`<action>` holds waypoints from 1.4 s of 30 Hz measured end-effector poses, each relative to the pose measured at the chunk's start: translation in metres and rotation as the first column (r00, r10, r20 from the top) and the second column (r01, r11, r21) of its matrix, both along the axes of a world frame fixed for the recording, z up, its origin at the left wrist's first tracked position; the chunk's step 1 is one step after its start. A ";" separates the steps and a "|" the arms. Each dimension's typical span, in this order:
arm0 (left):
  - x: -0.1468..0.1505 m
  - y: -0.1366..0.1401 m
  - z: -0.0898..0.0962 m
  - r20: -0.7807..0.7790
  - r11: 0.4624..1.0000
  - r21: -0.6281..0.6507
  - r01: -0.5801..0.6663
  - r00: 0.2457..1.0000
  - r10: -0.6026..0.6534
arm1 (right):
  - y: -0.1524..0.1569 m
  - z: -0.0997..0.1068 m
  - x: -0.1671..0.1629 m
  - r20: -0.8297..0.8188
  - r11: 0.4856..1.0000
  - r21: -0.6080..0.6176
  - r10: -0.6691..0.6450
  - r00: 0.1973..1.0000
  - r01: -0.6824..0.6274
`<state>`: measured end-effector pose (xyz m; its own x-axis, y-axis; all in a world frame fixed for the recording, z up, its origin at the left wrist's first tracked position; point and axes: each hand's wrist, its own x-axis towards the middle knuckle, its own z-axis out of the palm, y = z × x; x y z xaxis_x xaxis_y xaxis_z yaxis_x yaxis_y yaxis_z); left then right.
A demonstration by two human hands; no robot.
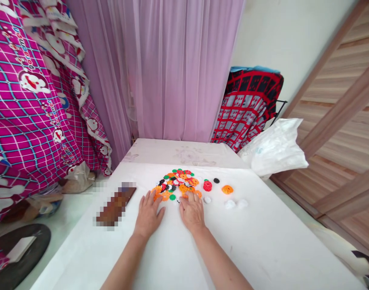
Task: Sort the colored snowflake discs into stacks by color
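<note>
A heap of small round discs with notched edges (180, 177), in orange, red, green, black and white, lies on the white-covered table (160, 262). My left hand (148, 213) rests palm down at the heap's front left, its fingers spread and the tips touching orange discs. At the front right of the heap, my right hand (192, 211) lies over orange discs with its fingers slightly bent; its fingertips are partly hidden among them. Between the hands sits a green disc (172, 197). Neither hand visibly lifts a disc.
Right of the heap are a red stack of discs (207, 185), an orange stack (227, 189), a black disc (216, 181) and white pieces (230, 204). A blurred-out brown object (116, 207) lies left. A white plastic bag (276, 149) stands beyond the table's right edge.
</note>
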<state>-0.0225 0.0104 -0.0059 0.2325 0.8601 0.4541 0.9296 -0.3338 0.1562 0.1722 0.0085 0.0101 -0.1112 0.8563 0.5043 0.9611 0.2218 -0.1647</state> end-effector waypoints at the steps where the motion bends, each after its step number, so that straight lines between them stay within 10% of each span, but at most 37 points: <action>1: 0.000 0.000 0.001 -0.003 1.000 0.000 0.000 1.000 0.000 | -0.007 -0.001 0.003 -0.008 1.000 0.005 0.001 1.000 -0.001; 19: -0.002 0.004 -0.001 -0.017 1.000 0.010 -0.016 1.000 0.016 | -0.004 -0.018 0.015 -0.249 1.000 -0.016 -0.019 0.968 0.015; 26: -0.007 0.003 -0.005 0.025 1.000 -0.028 0.002 1.000 -0.001 | -0.009 -0.025 0.074 -0.387 0.965 0.119 -0.171 0.906 0.233; 42: -0.011 0.004 -0.010 0.081 0.998 -0.065 0.020 0.997 -0.014 | -0.001 -0.026 0.096 -0.295 0.961 0.014 -0.260 0.920 0.276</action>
<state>-0.0333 0.0143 -0.0155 0.2122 0.8850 0.4143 0.9074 -0.3358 0.2526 0.2684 0.0080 -0.0156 0.2751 0.8043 0.5266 0.8990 -0.0211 -0.4374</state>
